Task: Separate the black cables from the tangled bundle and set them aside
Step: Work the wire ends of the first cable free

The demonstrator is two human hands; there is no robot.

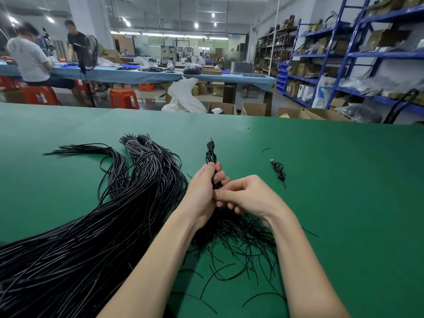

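A big bundle of long black cables (96,230) sprawls across the left of the green table (332,180). My left hand (203,191) grips a folded black USB cable (210,150) upright, its plug pointing away from me. My right hand (245,195) is curled against the left hand and pinches the lower part of that cable. Under both hands lies a heap of short thin black ties (241,239). One coiled black USB cable (278,169) lies by itself to the right.
A short loose black tie (266,149) lies further back on the table. Beyond the table's far edge are cardboard boxes (254,109), orange stools (124,97), blue shelving (358,53) and two people at another bench (137,74).
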